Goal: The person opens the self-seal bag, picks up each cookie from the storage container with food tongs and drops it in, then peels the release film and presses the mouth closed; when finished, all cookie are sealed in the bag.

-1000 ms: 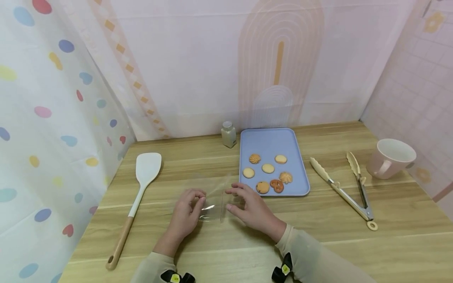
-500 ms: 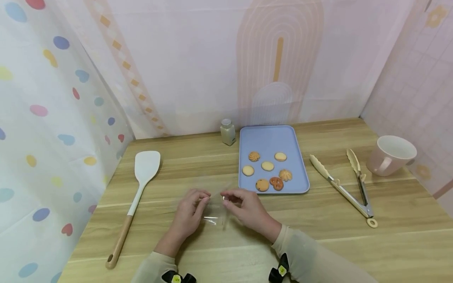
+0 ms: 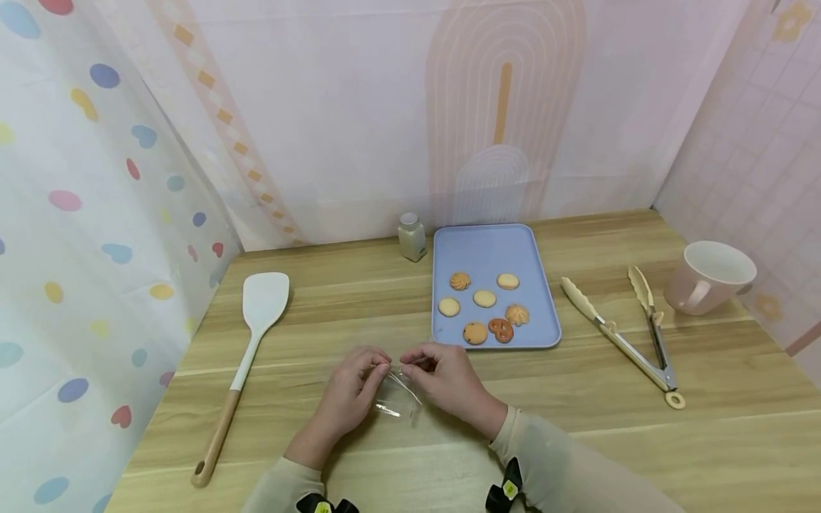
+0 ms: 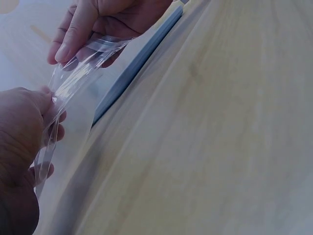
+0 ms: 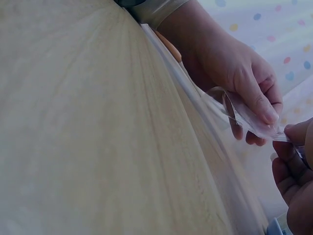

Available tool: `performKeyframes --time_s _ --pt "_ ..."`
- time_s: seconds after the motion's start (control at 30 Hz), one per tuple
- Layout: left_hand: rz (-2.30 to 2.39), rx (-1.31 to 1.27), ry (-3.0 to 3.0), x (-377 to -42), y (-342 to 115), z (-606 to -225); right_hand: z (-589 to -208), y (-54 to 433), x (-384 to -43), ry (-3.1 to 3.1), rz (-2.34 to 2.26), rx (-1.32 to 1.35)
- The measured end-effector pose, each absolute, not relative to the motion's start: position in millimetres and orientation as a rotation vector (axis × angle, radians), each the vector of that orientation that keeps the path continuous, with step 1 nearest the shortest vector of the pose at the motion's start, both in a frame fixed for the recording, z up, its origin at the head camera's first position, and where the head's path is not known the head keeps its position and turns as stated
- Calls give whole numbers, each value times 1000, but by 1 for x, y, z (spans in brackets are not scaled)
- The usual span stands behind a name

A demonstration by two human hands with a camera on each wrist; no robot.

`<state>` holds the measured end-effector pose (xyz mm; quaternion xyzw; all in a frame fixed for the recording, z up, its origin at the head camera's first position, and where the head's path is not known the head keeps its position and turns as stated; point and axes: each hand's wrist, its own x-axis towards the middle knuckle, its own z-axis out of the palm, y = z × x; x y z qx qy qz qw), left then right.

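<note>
A clear glossy plastic bag (image 3: 398,395) lies over the matt wood-grain table (image 3: 641,442).

Both forearms come in from the near edge of the table in pale sleeves, each wrist wearing a small black device. The left hand (image 3: 349,393) and right hand (image 3: 449,381) meet near the middle of the table, fingertips almost touching. Each has thumb and fingers curled into a pinch on the mouth of a clear bag (image 3: 398,395), knuckles up, wrists low over the wood.
</note>
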<state>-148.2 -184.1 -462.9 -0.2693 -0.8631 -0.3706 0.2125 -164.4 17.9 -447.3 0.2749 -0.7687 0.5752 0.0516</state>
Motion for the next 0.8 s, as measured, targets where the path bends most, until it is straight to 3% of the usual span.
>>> performKeyframes --time_s 0.47,0.8 --pt "-1039 -889 -2489 -145 -185 -457 -445 24 -173 -2271 1876 618" --pt "-1044 -849 -2344 -146 -186 -460 -448 23 -175 -2265 1920 639"
